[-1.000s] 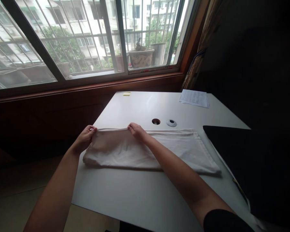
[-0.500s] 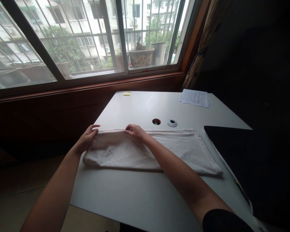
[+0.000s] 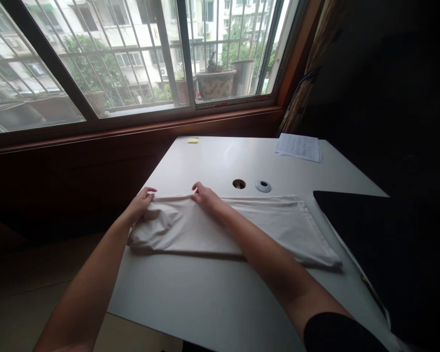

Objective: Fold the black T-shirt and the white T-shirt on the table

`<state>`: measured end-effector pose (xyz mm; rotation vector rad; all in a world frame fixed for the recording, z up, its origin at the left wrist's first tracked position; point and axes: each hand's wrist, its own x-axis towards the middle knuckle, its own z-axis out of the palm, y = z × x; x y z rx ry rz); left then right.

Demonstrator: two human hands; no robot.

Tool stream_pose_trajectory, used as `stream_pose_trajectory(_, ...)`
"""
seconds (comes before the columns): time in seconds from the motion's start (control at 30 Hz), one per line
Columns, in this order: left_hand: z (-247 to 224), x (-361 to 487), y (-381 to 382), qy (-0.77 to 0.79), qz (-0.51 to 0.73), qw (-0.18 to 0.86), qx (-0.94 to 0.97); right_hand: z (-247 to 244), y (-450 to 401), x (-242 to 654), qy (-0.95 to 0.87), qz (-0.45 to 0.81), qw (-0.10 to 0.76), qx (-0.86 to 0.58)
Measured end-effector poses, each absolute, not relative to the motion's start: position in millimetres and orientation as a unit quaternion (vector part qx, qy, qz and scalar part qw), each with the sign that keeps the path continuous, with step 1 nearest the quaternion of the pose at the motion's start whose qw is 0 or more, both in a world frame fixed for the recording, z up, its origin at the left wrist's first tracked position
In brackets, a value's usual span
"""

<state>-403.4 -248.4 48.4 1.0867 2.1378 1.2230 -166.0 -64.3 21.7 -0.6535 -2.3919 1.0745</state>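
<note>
A pale cloth (image 3: 275, 225) lies folded in a long strip across the white table (image 3: 190, 288). At its far left corner my left hand (image 3: 142, 203) pinches the edge between thumb and fingers. My right hand (image 3: 204, 195) grips the same far edge farther right, its fingertips at the fold and my forearm crossing over the fabric. Creases run through the cloth near my left hand. The near edge rests on the table.
Behind the cloth are a round hole (image 3: 239, 184) and a grey round cap (image 3: 263, 186). Printed papers (image 3: 299, 147) and a yellow note (image 3: 193, 140) lie at the back. A black object (image 3: 355, 230) stands at the right, a window beyond.
Both hands have shifted slightly to the right along the far edge. The cloth's left part has become more wrinkled near my left hand.
</note>
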Motion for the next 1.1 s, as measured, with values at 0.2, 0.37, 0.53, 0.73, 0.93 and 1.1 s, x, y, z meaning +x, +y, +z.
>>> stream_pose_trajectory(0.2,55,-400,-247,0.766,0.428,0.251,0.410,26,-68,-163,-0.873,0.374,0.217,-0.225)
stream_pose_trajectory(0.37,70,-399,-252,0.696,0.458,0.374,0.406,28,-65,-161,-0.868,0.394,0.227,-0.200)
stream_pose_trajectory(0.53,67,-397,-247,0.703,0.473,0.347,0.402,27,-63,-161,-0.866,0.410,0.213,-0.192)
stream_pose_trajectory(0.73,61,-396,-245,0.713,0.471,0.338,0.394,30,-61,-163,-0.864,0.414,0.217,-0.189)
stream_pose_trajectory(0.93,50,-407,-241,0.731,0.457,0.314,0.398,26,-59,-169,-0.865,0.381,0.231,-0.230)
stream_pose_trajectory(1.1,35,-415,-228,0.821,0.335,0.135,0.442,23,-68,-171,-0.879,0.320,0.230,-0.269)
